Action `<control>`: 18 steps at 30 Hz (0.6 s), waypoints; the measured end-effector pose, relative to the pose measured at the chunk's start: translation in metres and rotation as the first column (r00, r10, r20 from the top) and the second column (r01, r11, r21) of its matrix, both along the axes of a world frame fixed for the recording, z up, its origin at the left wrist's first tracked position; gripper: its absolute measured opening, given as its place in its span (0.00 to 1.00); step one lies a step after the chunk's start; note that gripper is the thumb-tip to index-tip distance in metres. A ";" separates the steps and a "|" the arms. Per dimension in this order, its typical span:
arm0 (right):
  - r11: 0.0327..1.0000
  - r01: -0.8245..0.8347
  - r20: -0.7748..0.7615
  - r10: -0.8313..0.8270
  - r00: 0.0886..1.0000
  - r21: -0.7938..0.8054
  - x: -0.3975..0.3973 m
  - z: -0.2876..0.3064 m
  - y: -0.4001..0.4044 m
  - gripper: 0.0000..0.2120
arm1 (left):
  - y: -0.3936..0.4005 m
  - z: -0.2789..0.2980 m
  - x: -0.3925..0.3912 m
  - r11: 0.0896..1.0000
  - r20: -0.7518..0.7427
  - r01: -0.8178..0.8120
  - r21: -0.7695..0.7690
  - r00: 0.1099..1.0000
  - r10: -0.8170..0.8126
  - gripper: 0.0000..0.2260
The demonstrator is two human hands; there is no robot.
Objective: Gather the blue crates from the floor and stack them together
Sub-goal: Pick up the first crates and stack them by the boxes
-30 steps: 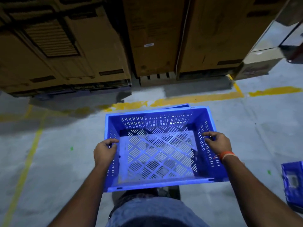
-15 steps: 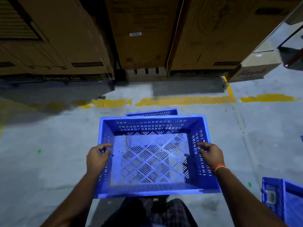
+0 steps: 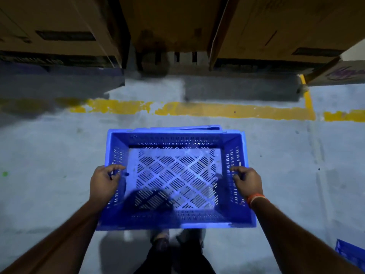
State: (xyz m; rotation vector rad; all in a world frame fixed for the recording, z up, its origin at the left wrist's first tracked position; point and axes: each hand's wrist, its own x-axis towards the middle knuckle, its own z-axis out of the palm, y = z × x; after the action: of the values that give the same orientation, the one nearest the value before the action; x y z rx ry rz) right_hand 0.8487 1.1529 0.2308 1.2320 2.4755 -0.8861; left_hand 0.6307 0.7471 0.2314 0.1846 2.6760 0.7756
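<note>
- Blue plastic crate [image 3: 175, 175], slotted walls and lattice base, held over the grey floor [image 3: 49, 155] just ahead of the person's shoes [image 3: 177, 240].
- Behind its far rim a strip of a second blue crate [image 3: 197, 127] shows; the held one looks lined up above it, though whether they touch cannot be told.
- Risk, as a judgement: if the held crate comes down skewed, its corners may catch on the lower rim and jam or sit crooked. The lower crate is almost fully hidden, so alignment is by feel.
- Risk: fingers curled over the side walls could be pinched between the two rims if the crates nest deep.
- Risk: dim light and motion blur; a foot close under the near edge could be struck if the crate slips.
- Left hand [image 3: 103, 181]: fingers [image 3: 116, 168] curled over the left wall's top edge, gripping it.
- Right hand [image 3: 247, 181]: fingers [image 3: 236, 169] hooked over the right wall likewise, an orange wristband [image 3: 254, 198] at the wrist.
- Another blue crate [image 3: 351, 254] lies at the lower right edge, well apart, not yet gathered.
- Cardboard boxes [image 3: 167, 22] stand beyond a worn yellow line [image 3: 227, 110].
</note>
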 end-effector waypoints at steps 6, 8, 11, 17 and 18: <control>0.992 -0.103 -0.050 0.107 0.993 0.074 -0.078 -0.061 0.044 0.14 | 0.027 -0.088 -0.044 0.990 -0.046 -0.060 -0.130 0.997 0.054 0.18; 0.988 -0.118 -0.043 0.122 0.992 0.095 -0.093 -0.081 0.057 0.14 | 0.038 -0.102 -0.054 0.990 -0.049 -0.057 -0.132 0.997 0.051 0.19; 0.987 -0.119 -0.005 0.120 0.993 0.110 -0.101 -0.108 0.070 0.14 | 0.053 -0.117 -0.061 0.992 -0.059 -0.018 -0.128 0.998 0.010 0.19; 0.972 -0.136 -0.006 0.139 0.990 0.193 -0.108 -0.122 0.080 0.10 | 0.064 -0.124 -0.056 0.994 -0.082 -0.039 -0.107 0.996 0.030 0.20; 0.969 -0.146 -0.001 0.149 0.989 0.199 -0.108 -0.121 0.080 0.09 | 0.064 -0.124 -0.056 0.993 -0.078 -0.051 -0.104 0.996 0.043 0.20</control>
State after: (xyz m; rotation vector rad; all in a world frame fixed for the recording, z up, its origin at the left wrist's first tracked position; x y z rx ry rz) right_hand 0.7410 1.2331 0.1095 1.0833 2.6802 -0.6262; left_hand 0.5751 0.8113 0.1071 0.1272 2.7935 0.6504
